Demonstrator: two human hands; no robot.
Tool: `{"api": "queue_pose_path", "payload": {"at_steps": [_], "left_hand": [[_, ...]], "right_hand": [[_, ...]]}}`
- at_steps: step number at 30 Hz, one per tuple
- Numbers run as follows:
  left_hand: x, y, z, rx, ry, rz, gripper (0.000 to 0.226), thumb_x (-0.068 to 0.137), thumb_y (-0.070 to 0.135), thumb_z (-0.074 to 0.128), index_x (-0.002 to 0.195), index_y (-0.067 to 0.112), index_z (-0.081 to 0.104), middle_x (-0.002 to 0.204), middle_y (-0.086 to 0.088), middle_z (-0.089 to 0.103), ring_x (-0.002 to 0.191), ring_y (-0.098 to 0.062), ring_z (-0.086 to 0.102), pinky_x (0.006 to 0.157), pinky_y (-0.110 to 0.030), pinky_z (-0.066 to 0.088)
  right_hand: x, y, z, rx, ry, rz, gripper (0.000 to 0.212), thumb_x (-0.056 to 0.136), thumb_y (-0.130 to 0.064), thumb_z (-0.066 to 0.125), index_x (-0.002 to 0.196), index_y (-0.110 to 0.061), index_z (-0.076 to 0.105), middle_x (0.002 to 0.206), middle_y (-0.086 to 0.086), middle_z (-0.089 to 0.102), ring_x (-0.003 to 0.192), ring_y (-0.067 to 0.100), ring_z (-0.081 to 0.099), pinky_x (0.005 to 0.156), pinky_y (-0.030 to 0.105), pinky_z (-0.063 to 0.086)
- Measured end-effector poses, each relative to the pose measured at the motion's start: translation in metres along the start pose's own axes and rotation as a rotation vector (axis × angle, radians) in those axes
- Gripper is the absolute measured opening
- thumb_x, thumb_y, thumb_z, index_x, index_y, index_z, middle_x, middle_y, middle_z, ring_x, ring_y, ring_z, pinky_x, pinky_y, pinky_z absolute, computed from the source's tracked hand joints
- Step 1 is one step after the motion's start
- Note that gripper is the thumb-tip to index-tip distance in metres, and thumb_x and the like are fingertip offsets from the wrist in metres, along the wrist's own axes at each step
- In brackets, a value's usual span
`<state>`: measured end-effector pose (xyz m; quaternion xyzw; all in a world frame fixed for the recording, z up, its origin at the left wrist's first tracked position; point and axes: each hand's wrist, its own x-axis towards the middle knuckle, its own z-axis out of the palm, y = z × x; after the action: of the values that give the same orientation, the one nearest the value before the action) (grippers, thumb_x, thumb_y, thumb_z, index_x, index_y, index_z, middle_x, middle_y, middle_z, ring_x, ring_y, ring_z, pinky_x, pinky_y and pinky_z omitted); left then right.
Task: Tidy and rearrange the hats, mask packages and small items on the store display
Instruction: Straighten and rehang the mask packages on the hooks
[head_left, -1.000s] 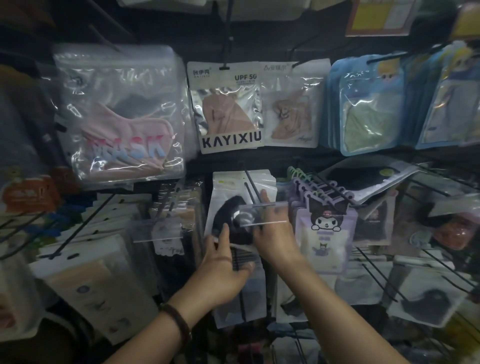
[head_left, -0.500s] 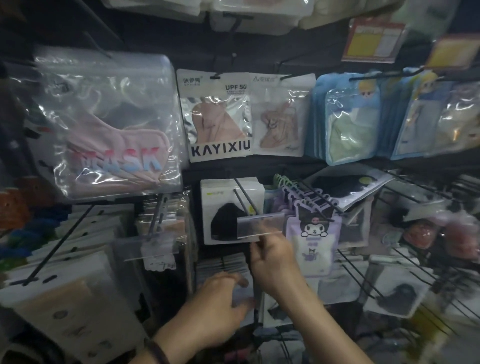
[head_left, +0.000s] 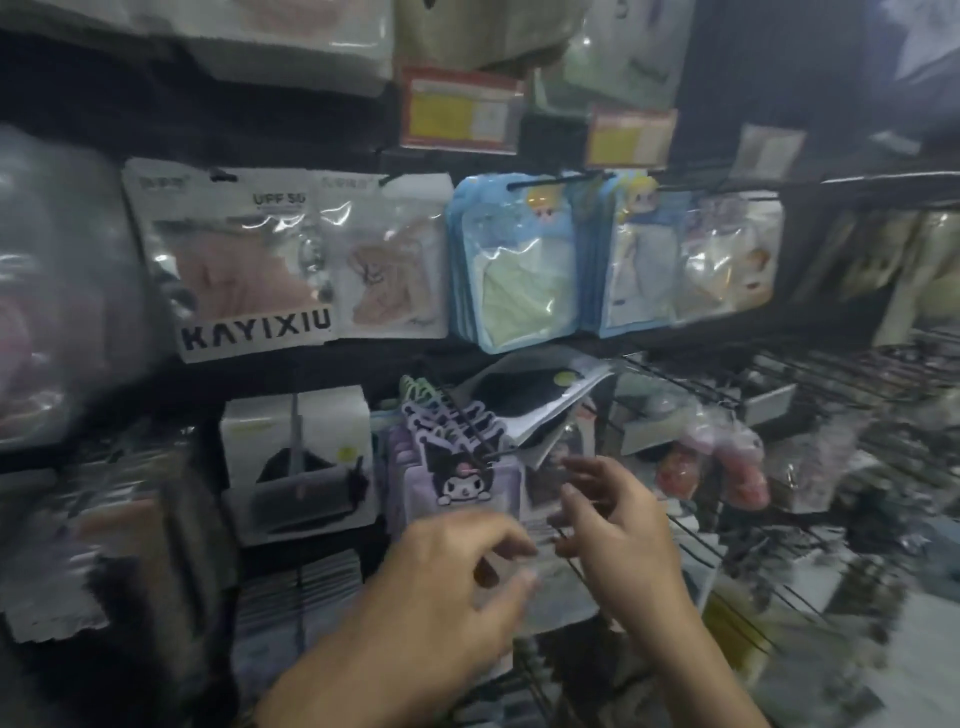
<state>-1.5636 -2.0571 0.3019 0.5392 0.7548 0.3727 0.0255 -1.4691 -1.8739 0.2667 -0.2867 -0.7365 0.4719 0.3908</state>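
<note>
Both my hands are raised in front of a stack of purple cartoon-character mask packages (head_left: 457, 483) hanging on a black peg. My left hand (head_left: 452, 577) has its fingers curled with the thumb out, just below that stack and over a clear plastic pack (head_left: 556, 597); blur hides whether it pinches anything. My right hand (head_left: 618, 525) is to the right of the stack, with loosely spread fingers that hold nothing. Left of the stack hangs a white package with a black mask (head_left: 298, 462). A KAYIXIU mask package (head_left: 234, 265) hangs above it.
Blue-edged mask packs (head_left: 511, 265) and more packs fill the upper row. A black mask pack (head_left: 530, 395) lies tilted on the pegs above my hands. Bare black wire pegs (head_left: 691, 379) jut out at right, near pink toys (head_left: 727, 462). Orange price tags (head_left: 460, 111) hang above.
The view has swung right and moved closer. Both hands have left the white black-mask package and its clear tag and moved right, to the purple character stack.
</note>
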Motion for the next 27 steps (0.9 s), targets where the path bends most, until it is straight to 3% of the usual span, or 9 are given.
{"api": "queue_pose_path", "payload": {"at_steps": [2, 5, 7, 9, 12, 16, 19, 23, 27], "left_hand": [[0.027, 0.021, 0.005, 0.063, 0.104, 0.074, 0.009, 0.095, 0.041, 0.076, 0.104, 0.037, 0.075, 0.098, 0.024, 0.069, 0.094, 0.004, 0.066, 0.076, -0.012, 0.05], [0.073, 0.037, 0.01, 0.22, 0.235, 0.132, 0.011, 0.09, 0.039, 0.08, 0.1, 0.036, 0.075, 0.089, 0.022, 0.065, 0.082, 0.003, 0.064, 0.075, -0.022, 0.055], [0.105, 0.044, 0.011, 0.343, 0.289, 0.105, 0.017, 0.089, 0.042, 0.08, 0.104, 0.037, 0.073, 0.092, 0.019, 0.065, 0.085, 0.0, 0.063, 0.081, -0.03, 0.058], [0.135, 0.052, 0.015, 0.515, 0.246, 0.002, 0.029, 0.091, 0.05, 0.075, 0.117, 0.039, 0.07, 0.108, 0.016, 0.065, 0.104, -0.009, 0.064, 0.094, -0.037, 0.057], [0.18, 0.056, 0.028, 0.771, 0.06, -0.239, 0.053, 0.092, 0.059, 0.071, 0.138, 0.036, 0.057, 0.133, 0.004, 0.057, 0.126, -0.025, 0.055, 0.104, -0.042, 0.05], [0.21, 0.038, 0.049, 0.905, -0.057, -0.343, 0.075, 0.083, 0.064, 0.079, 0.142, 0.026, 0.051, 0.134, -0.006, 0.058, 0.124, -0.033, 0.059, 0.098, -0.048, 0.052], [0.217, 0.028, 0.057, 0.969, -0.076, -0.366, 0.082, 0.079, 0.07, 0.08, 0.139, 0.023, 0.049, 0.134, -0.008, 0.062, 0.122, -0.035, 0.064, 0.095, -0.048, 0.053], [0.223, 0.033, 0.069, 1.027, -0.093, -0.389, 0.084, 0.08, 0.074, 0.076, 0.138, 0.02, 0.047, 0.13, -0.008, 0.066, 0.118, -0.036, 0.069, 0.086, -0.043, 0.05], [0.225, 0.039, 0.074, 1.047, -0.086, -0.403, 0.056, 0.097, 0.05, 0.068, 0.137, 0.016, 0.048, 0.132, -0.01, 0.067, 0.12, -0.037, 0.069, 0.081, -0.042, 0.045]], "right_hand": [[0.015, 0.014, -0.01, 0.032, -0.036, 0.026, 0.025, 0.095, -0.031, 0.069, 0.117, -0.042, 0.07, 0.105, -0.019, 0.077, 0.094, 0.015, 0.078, 0.084, 0.055, 0.065], [0.038, 0.034, -0.016, 0.066, -0.123, 0.038, 0.053, 0.082, -0.052, 0.066, 0.134, -0.047, 0.064, 0.12, -0.011, 0.077, 0.114, 0.013, 0.073, 0.101, 0.053, 0.059], [0.047, 0.037, -0.019, 0.07, -0.202, 0.039, 0.06, 0.091, -0.043, 0.066, 0.15, -0.039, 0.056, 0.142, -0.012, 0.066, 0.128, 0.008, 0.063, 0.115, 0.042, 0.05], [0.055, 0.041, -0.019, 0.074, -0.316, 0.061, 0.06, 0.104, -0.025, 0.062, 0.161, -0.029, 0.042, 0.153, -0.018, 0.048, 0.14, 0.002, 0.048, 0.119, 0.026, 0.037], [0.07, 0.055, -0.01, 0.046, -0.373, 0.069, 0.071, 0.107, -0.023, 0.061, 0.169, -0.023, 0.027, 0.171, -0.011, 0.03, 0.158, 0.008, 0.028, 0.128, 0.026, 0.023], [0.077, 0.059, -0.001, 0.071, -0.421, 0.092, 0.078, 0.107, -0.032, 0.058, 0.172, -0.027, 0.015, 0.177, -0.007, 0.02, 0.163, 0.013, 0.019, 0.132, 0.033, 0.019], [0.083, 0.062, -0.001, 0.114, -0.452, 0.092, 0.079, 0.109, -0.024, 0.055, 0.172, -0.023, 0.008, 0.178, -0.006, 0.013, 0.164, 0.013, 0.013, 0.124, 0.022, 0.014], [0.093, 0.06, 0.003, 0.238, -0.404, 0.091, 0.076, 0.107, -0.012, 0.054, 0.171, -0.029, 0.016, 0.171, -0.008, 0.032, 0.155, 0.008, 0.033, 0.114, 0.016, 0.029], [0.099, 0.06, 0.013, 0.445, -0.396, 0.145, 0.081, 0.091, -0.008, 0.058, 0.165, -0.033, 0.034, 0.155, -0.012, 0.057, 0.142, 0.007, 0.053, 0.115, 0.028, 0.047]]}}
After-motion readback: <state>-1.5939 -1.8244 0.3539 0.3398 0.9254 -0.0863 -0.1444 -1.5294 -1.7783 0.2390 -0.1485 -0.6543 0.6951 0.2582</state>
